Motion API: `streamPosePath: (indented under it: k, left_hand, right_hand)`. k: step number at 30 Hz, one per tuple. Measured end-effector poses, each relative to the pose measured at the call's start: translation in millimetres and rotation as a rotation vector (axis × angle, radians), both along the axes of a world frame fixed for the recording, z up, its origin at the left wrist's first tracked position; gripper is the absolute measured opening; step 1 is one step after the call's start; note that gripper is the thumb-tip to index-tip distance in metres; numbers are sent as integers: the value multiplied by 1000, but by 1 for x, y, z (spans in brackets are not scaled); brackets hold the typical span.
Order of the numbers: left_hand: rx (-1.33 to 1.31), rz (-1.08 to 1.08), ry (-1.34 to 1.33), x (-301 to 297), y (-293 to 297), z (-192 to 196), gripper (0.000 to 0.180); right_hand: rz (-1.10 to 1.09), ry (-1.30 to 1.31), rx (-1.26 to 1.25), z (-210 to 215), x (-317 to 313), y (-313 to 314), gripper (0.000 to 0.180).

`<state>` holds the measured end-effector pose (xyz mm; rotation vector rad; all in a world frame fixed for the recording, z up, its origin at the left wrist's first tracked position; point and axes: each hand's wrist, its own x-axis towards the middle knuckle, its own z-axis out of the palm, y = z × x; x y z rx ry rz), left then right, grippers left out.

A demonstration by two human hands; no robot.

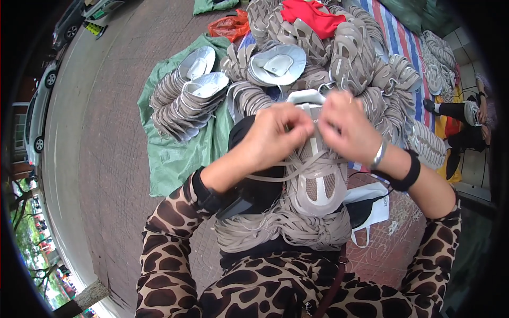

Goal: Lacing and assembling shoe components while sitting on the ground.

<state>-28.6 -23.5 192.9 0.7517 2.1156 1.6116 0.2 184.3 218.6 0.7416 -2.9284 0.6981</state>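
Head view: I pinch the lace (305,175) at the shoe (317,183) with left hand (275,139) and right hand (347,130) fingers closed; keep tension even, I judge.

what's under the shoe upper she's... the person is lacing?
A bundle of loose beige laces heaped on the lap lies under the beige shoe upper. Both hands, left hand and right hand, cover its top end; below the bundle is hidden.

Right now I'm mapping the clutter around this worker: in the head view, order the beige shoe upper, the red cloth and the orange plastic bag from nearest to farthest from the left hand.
1. Beige shoe upper: on the lap, touched by the left hand.
2. Orange plastic bag: up and slightly left, on the pavement.
3. Red cloth: top of the pile, up and right.

The last two are close; the ranking is tentative.
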Motion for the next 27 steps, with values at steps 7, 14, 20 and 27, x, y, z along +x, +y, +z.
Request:
streamPosePath:
  k: [7, 14, 20, 27]
  left_hand:
    - [206, 185, 367, -72, 19, 24, 12]
    - [561, 259, -119, -79, 37, 16, 36]
    - [645, 36, -783, -89, 45, 16, 45]
    - [715, 83, -783, -89, 45, 5, 28]
  right_hand:
    - [-237, -692, -907, 35, -87, -18, 15]
    - [-317, -610, -1108, 29, -113, -26, 15]
    - [-328, -511, -1097, 37, -153, -39, 12]
    - [-406, -232, -1085, 27, -130, -9, 25]
